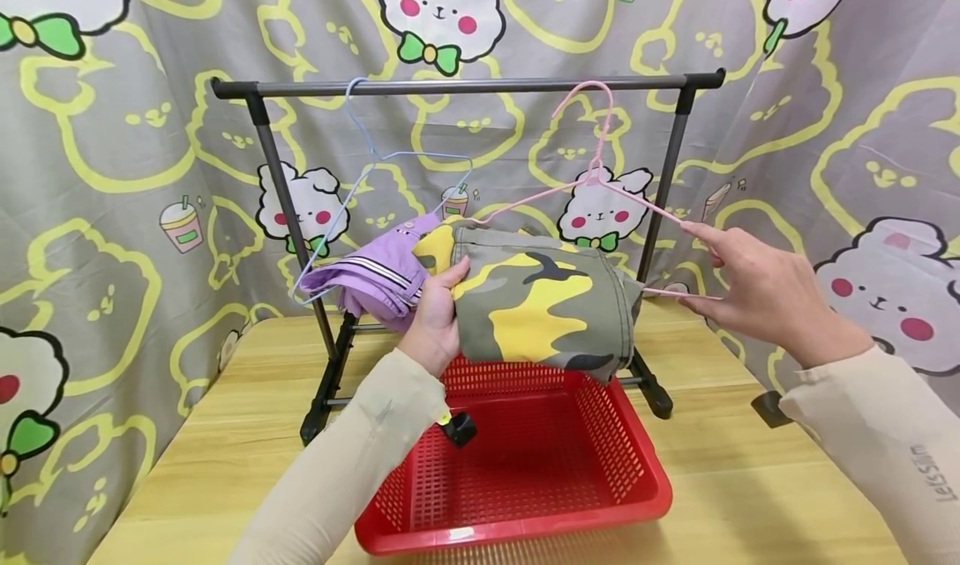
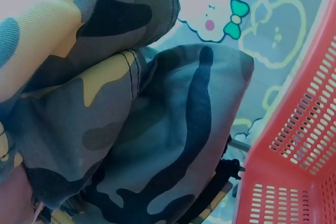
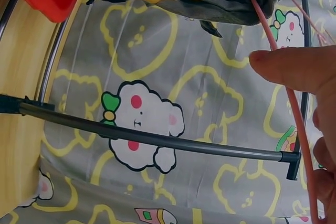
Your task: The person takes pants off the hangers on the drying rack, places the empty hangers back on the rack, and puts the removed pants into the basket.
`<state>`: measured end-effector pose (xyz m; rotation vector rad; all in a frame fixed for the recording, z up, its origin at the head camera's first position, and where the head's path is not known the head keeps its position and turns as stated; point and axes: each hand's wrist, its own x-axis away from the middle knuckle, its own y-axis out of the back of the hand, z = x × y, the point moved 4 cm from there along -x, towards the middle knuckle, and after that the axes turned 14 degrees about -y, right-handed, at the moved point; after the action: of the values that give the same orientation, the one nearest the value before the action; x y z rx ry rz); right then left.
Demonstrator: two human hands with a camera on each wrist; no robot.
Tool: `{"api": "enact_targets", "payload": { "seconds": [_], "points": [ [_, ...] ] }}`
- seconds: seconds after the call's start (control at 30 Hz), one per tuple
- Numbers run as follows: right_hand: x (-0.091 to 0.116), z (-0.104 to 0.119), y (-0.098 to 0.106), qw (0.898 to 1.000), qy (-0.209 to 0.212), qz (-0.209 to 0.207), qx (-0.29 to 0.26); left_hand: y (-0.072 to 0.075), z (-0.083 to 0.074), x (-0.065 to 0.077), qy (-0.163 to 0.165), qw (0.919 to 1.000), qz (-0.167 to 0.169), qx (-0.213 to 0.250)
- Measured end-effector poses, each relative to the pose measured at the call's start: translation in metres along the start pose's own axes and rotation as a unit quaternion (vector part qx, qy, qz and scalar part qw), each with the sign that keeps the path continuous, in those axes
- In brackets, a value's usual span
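Observation:
Camouflage trousers (image 1: 540, 307) in yellow, green and grey lie folded over the bottom bar of a pink wire hanger (image 1: 596, 173). My left hand (image 1: 435, 319) grips their left edge, thumb on the front and the other fingers hidden behind the cloth. At the hanger's right end, my right hand (image 1: 765, 290) holds the wire between thumb and fingers; the thumb (image 3: 294, 66) crosses the wire in the right wrist view. The hanger's hook overlaps the rack's rod in the head view. Cloth folds (image 2: 173, 129) fill much of the left wrist view.
A dark metal clothes rack (image 1: 480, 87) stands on the wooden table (image 1: 247, 398). From its rod hangs a blue hanger (image 1: 367, 161) bearing a folded purple garment (image 1: 382, 269). Below the trousers sits a red perforated basket (image 1: 510, 536). A patterned curtain (image 1: 97, 132) surrounds the table.

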<state>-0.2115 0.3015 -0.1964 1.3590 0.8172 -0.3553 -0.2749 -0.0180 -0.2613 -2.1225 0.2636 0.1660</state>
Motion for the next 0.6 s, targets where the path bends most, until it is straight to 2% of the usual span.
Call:
{"api": "enact_targets", "payload": {
  "seconds": [0.37,0.6],
  "points": [
    [0.0024,0.0011,-0.0026,1.0,-0.013,0.023,0.009,-0.0022,0.0033,-0.0007,-0.007,0.9997,-0.019,0.014],
    [0.0049,0.0006,-0.0048,0.999,-0.005,0.028,0.02,-0.0046,0.0072,0.0013,0.0,0.9994,-0.004,0.034]
  ]
}}
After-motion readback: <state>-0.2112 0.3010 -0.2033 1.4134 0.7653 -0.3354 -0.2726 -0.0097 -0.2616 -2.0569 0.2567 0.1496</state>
